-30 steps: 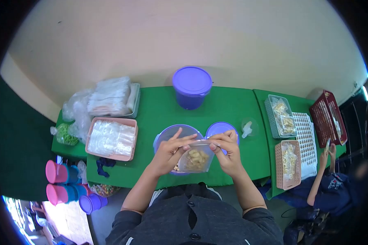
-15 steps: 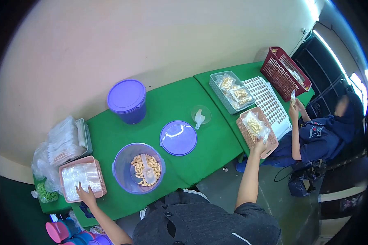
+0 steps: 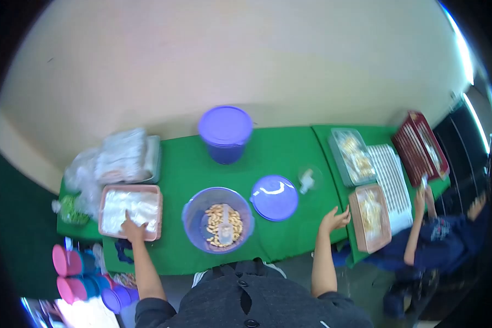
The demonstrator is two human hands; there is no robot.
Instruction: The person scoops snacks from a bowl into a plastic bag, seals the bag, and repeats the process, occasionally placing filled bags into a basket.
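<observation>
My left hand rests on the clear plastic bags in a pink basket at the left, its fingers apart. My right hand hangs in the air, open and holding nothing, just left of a second pink basket. A filled snack bag lies in that basket. Between my hands stands a purple tub with curved, light-brown snack pieces and a clear scoop in it.
A purple lid, a small scoop on a round clear dish and a lidded purple tub stand on the green cloth. Farther right are a grey basket of filled bags, a sticker sheet, a red basket and a seated person.
My right hand has let go of the filled snack bag, now in the right pink basket, and moved away leftward. My left hand stays on the plastic bags. The view has turned.
</observation>
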